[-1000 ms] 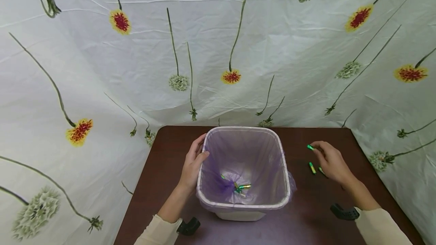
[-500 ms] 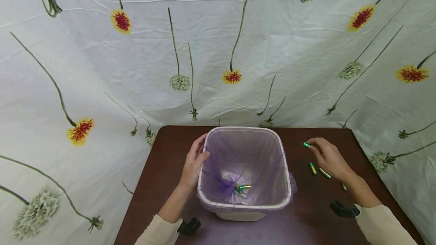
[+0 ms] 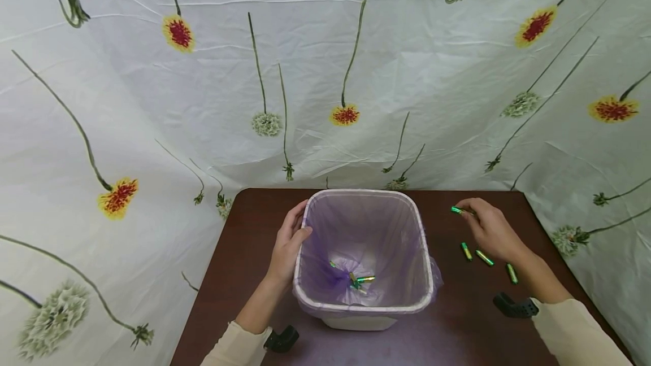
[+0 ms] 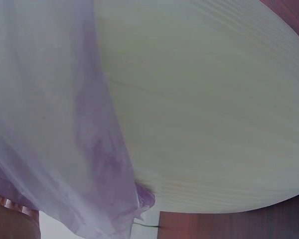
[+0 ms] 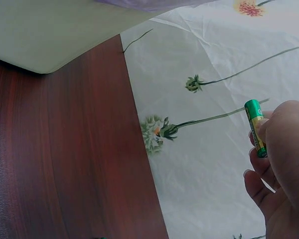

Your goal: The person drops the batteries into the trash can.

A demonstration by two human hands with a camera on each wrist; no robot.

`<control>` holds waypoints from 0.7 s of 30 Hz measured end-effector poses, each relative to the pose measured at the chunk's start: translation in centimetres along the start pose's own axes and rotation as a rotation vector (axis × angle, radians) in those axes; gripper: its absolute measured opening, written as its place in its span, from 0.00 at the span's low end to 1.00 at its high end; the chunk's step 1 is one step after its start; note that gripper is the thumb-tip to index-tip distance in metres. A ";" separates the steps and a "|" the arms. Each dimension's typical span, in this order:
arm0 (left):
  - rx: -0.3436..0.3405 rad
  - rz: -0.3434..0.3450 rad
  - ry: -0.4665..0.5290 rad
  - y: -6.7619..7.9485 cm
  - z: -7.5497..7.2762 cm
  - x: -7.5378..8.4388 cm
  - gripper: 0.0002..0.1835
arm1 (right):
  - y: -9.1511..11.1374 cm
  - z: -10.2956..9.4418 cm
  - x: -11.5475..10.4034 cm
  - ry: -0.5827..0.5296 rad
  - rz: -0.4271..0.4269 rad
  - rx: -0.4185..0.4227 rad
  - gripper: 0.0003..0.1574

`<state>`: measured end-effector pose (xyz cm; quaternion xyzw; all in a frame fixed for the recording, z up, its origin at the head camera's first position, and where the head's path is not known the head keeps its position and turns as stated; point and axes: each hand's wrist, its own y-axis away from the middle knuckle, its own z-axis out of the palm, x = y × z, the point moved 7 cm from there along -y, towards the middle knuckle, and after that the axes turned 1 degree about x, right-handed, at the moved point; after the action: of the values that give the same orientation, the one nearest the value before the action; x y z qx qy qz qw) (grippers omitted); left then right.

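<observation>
A pale wastebasket (image 3: pixel 363 309) lined with a thin purple bag stands on the table in the head view. My left hand (image 3: pixel 287 247) grips its left side, thumb over the rim and fingers along the outside. To the right of the basket, my right hand (image 3: pixel 492 233) pinches a green and yellow battery (image 5: pixel 255 127) between thumb and fingers, above the table. Below that hand lie three more batteries: one battery (image 3: pixel 466 251), a second battery (image 3: pixel 485 257) and a third battery (image 3: pixel 511 273). Several batteries (image 3: pixel 365 279) lie at the bottom inside the liner.
The dark brown table (image 3: pixel 447 332) runs under everything, its back edge meeting a white flower-print cloth (image 3: pixel 315 72). The purple bag (image 4: pixel 84 129) hangs down over the basket's outer wall (image 4: pixel 204 109) in the left wrist view.
My right hand has lifted away from the table's loose batteries with one battery, moving slightly back and left. The three lying ones now show fully. My left hand and the wastebasket stay put.
</observation>
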<state>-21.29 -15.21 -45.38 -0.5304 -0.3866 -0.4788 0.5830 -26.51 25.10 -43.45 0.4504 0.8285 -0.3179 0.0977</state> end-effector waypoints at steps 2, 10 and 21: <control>0.000 -0.001 0.004 0.0 0.0 -0.1 0.30 | -0.2 -0.1 -0.1 0.005 -0.006 0.006 0.12; 0.004 -0.006 -0.001 0.0 -0.1 -0.1 0.30 | -0.8 -0.6 -0.8 0.008 -0.029 0.002 0.11; 0.006 0.000 0.001 -0.1 0.0 0.0 0.30 | -1.7 -1.0 -1.7 -0.008 -0.038 -0.006 0.11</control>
<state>-21.36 -15.20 -45.32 -0.5284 -0.3878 -0.4779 0.5849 -26.81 23.90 -41.19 0.4330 0.8375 -0.3192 0.0961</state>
